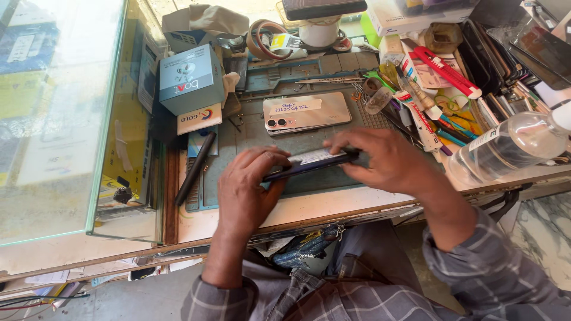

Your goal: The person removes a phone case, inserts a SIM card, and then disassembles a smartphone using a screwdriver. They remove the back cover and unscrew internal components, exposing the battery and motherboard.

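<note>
While both hands (pixel 247 184) (pixel 380 160) pinch a dark phone (pixel 309 162), a pale phone (pixel 306 112) lies just beyond.

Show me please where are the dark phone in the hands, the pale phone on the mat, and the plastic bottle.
dark phone (pixel 312 161), head view, its upper edge
pale phone (pixel 306 112), head view, its back
plastic bottle (pixel 505 147), head view, its side
</note>
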